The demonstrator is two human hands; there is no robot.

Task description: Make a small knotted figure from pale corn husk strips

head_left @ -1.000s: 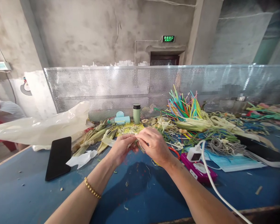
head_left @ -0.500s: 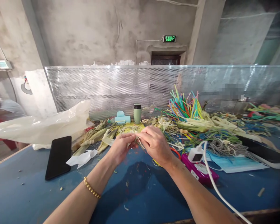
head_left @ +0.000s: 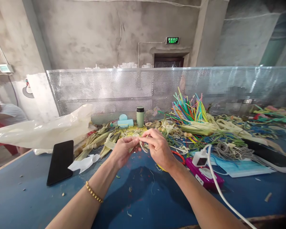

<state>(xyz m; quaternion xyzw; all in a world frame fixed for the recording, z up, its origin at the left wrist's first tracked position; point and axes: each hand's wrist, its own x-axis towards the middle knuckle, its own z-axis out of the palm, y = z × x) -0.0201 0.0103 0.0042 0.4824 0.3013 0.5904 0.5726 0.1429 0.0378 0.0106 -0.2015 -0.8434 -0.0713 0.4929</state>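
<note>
Blue tabletop [head_left: 26, 206] runs toward a green flask [head_left: 140, 118]. Nearer than the flask, I see left hand [head_left: 124, 150] and right hand [head_left: 160, 149] meeting, fingers pinched together on a pale strip [head_left: 144, 148].

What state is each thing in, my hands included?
Left hand: pinching a pale strip
Right hand: fingertips meeting the left's, grip unclear
Exit sign: lit green
Green bottle: upright, lid on
Black slab: lying flat, dark
White charger: plugged into purple socket block
Plastic bag: crumpled
Face mask: lying flat, partly covered
</note>
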